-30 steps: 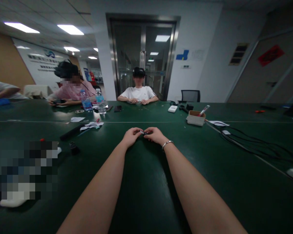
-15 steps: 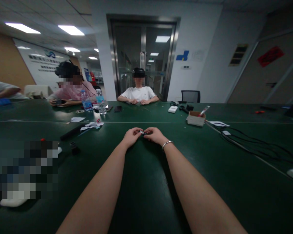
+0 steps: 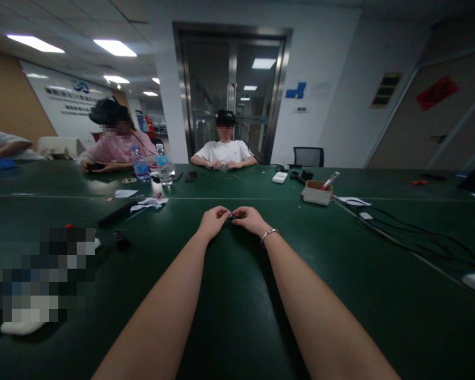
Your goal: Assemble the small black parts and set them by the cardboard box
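Observation:
Over the middle of the green table, my left hand (image 3: 214, 221) and my right hand (image 3: 252, 219) meet with their fingertips pinched. Between them is a small dark object (image 3: 233, 216), mostly covered by the fingers and too small to name. Both hands are closed on it, one from each side. A silver bracelet (image 3: 269, 237) circles my right wrist.
Left of my hands stand a short dark cylinder (image 3: 120, 239) and crumpled paper (image 3: 148, 203). Two water bottles (image 3: 164, 168) are farther back. To the right lie an open box (image 3: 318, 193) and black cables (image 3: 407, 227). Several people sit around the table.
The small object showed a shiny silver part between my fingers before; now only a dark bit shows, and my fingertips are slightly closer together. My arms have barely moved.

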### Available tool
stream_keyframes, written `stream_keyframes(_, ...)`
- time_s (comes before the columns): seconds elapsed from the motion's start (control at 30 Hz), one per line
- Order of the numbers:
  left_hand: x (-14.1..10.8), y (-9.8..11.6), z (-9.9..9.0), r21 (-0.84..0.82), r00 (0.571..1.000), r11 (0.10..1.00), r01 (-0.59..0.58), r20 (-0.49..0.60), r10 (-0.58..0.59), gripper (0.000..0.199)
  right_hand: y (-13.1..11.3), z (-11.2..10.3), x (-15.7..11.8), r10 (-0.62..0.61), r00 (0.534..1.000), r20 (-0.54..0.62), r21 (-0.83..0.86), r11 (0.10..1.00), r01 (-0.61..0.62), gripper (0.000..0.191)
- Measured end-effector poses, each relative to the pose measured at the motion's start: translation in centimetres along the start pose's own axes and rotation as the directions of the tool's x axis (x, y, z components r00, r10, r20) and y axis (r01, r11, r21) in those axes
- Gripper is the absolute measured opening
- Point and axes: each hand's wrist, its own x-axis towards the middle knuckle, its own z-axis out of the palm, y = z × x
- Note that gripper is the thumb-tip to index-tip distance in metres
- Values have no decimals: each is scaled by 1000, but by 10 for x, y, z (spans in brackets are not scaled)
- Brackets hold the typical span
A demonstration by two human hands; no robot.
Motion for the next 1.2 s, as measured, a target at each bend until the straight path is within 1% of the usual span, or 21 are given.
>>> stream_keyframes(0.07,0,1,0,40,1000,999,12,-14,-12,22,2,1,1,-8,1000,5,-16,1000,8,26)
stream_keyframes(0.17,0,-1,1,53,1000,999,11,-24,-10,21,4,3,3,-11,1000,10,-22,1000,12,26)
stream_keyframes(0.33,1,-3,1,52,1000,999,16,18,-17,25,5,3,4,-16,1000,3,-13,1000,16,25)
stream_keyframes(0.47,-1,0,-2,66,999,998,14,49,-18,27,5,2,3,9,1000,11,27,1000,-9,25)
stream_keyframes(0.57,-2,0,-2,46,998,999,-1,61,-2,27,4,2,2,16,1000,9,68,998,-16,26)
stream_keyframes(0.67,1,-4,1,-5,998,1000,8,65,-7,26,2,2,1,16,1000,6,57,998,-17,24)
stream_keyframes(0.73,4,-8,2,-38,999,999,23,40,-22,25,0,2,-1,16,1000,0,32,999,-16,24)
stream_keyframes(0.83,7,-12,1,-79,998,996,39,-52,-43,28,-3,1,-6,-18,1000,-15,-16,1000,18,24)
stream_keyframes(0.9,8,-13,-1,-112,993,992,50,-98,-61,30,-4,-2,-9,-29,999,-30,-97,995,26,22)
stream_keyframes(0.97,8,-13,-3,-139,991,988,62,-106,-78,31,-4,-7,-11,9,998,-58,-213,977,-21,22)
stream_keyframes(1.03,6,-12,-5,-137,993,988,70,-86,-82,32,-3,-16,-12,80,992,-96,-309,945,-106,24)
stream_keyframes(1.1,5,-10,-5,-114,996,991,72,-46,-78,33,3,-31,-13,164,978,-133,-351,915,-201,27)
stream_keyframes(1.13,4,-9,-6,-103,997,992,72,-25,-75,33,8,-40,-14,213,964,-160,-352,900,-258,27)
stream_keyframes(1.2,3,-8,-6,-90,997,993,74,0,-74,32,24,-65,-20,327,915,-238,-328,859,-392,26)
